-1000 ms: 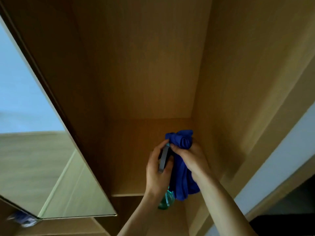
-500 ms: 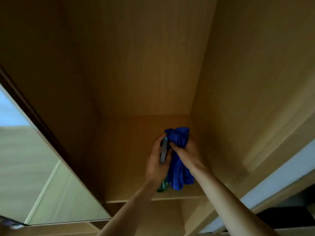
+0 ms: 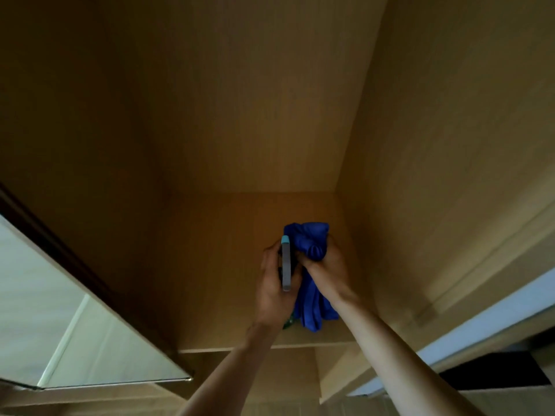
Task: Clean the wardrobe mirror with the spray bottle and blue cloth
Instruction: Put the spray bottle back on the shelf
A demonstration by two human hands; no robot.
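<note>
A: What changed in the last second?
B: The mirror door [image 3: 45, 310] fills less of the left edge, and both hands are now further in over the wardrobe shelf [image 3: 216, 280].
A: Grips?
B: The left hand [image 3: 274, 291] has its fingers curled round the spray bottle [image 3: 286, 265]. The blue cloth [image 3: 310, 238] is bunched in the right hand [image 3: 327, 267], fingers closed on it, with its tail hanging down.
A: Meaning?
B: Both tools are in the compartment, well apart from the glass, so no wiping is under way. Fetching or stowing, cannot tell.

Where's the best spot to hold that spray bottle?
Probably just under the grey head of the spray bottle, from its left, as the left hand does: the head overhangs the grip, and the blue cloth in the right hand crowds the other side.
</note>
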